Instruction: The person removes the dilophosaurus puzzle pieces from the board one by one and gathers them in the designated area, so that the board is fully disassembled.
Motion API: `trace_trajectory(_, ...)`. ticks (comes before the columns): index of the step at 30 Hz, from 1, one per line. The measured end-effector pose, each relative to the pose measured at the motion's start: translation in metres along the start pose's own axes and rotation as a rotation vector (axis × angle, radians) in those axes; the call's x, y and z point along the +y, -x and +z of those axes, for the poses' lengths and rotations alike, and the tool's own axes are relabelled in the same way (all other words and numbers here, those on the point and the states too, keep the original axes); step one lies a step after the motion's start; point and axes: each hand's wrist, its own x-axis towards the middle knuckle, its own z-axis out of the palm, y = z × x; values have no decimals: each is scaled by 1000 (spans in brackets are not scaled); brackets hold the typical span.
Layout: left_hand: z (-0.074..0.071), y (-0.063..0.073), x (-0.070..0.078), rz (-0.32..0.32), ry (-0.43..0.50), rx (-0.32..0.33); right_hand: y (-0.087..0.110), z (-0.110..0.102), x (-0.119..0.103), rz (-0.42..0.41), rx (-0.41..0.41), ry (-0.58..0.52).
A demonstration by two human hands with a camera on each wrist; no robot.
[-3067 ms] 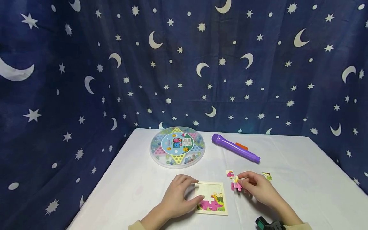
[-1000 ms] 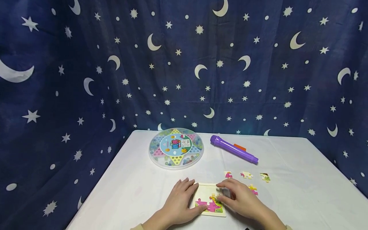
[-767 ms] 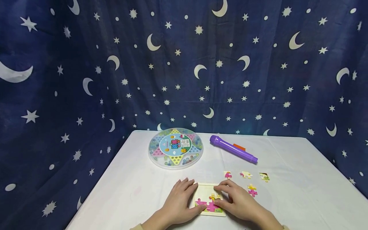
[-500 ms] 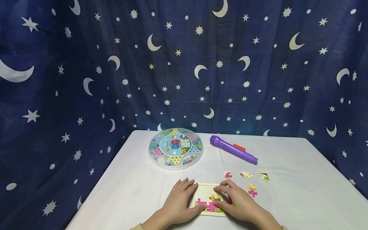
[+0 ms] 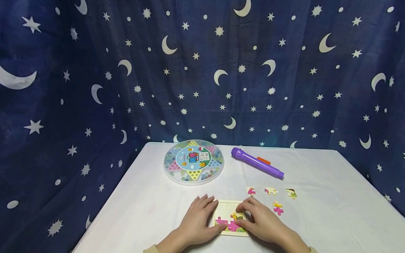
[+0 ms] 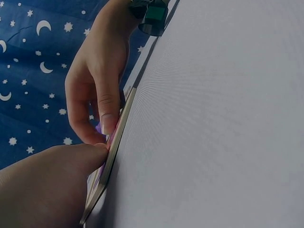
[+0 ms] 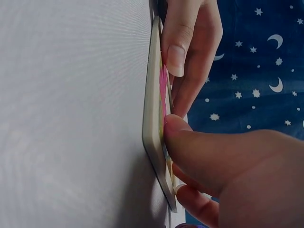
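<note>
A small square puzzle board (image 5: 225, 209) with a pale frame lies between my hands. Pink, green and yellow pieces (image 5: 232, 226) fill its near part and right side; bare wood shows at the upper left. My left hand (image 5: 196, 221) rests over the left side, fingers stretched to the far corner and thumb on a pink piece. Curled over the right edge, my right hand (image 5: 265, 225) sets its index finger by the far part and its thumb on the pieces. Seen from the right wrist, that thumb (image 7: 178, 128) presses the board's face. My left fingertips are hidden in the left wrist view.
Several loose puzzle pieces lie right of the board, among them a pink and yellow piece (image 5: 277, 209) and a green one (image 5: 291, 193). Farther back are a round Chinese checkers box (image 5: 193, 162) and a purple toy microphone (image 5: 257, 163). A starry curtain (image 5: 202, 70) hangs behind the table.
About three seconds ago my right hand held a pink and yellow piece; that piece now lies on the table. The right hand has moved left onto the board. Over the last half second both hands stay still.
</note>
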Motion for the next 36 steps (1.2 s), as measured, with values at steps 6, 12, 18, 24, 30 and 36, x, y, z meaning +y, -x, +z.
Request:
trace_trajectory(6, 0, 0, 0, -9, 1, -2, 0, -1, -1, -11, 5, -18)
trace_trajectory(12, 0, 0, 0, -6, 1, 1, 0, 1, -1, -25, 26, -20)
trace_trajectory(18, 0, 1, -1, 9, 3, 10, 1, 4, 0, -48, 43, -42)
trace_trajectory(24, -1, 2, 0, 16, 5, 18, 1, 3, 0, -48, 38, -55)
trace_trajectory(30, -1, 1, -1, 8, 6, 6, -1, 3, -1, -43, 42, -82)
trace_trajectory(36, 0, 0, -1, 10, 2, 13, 0, 5, 1, -69, 47, -108)
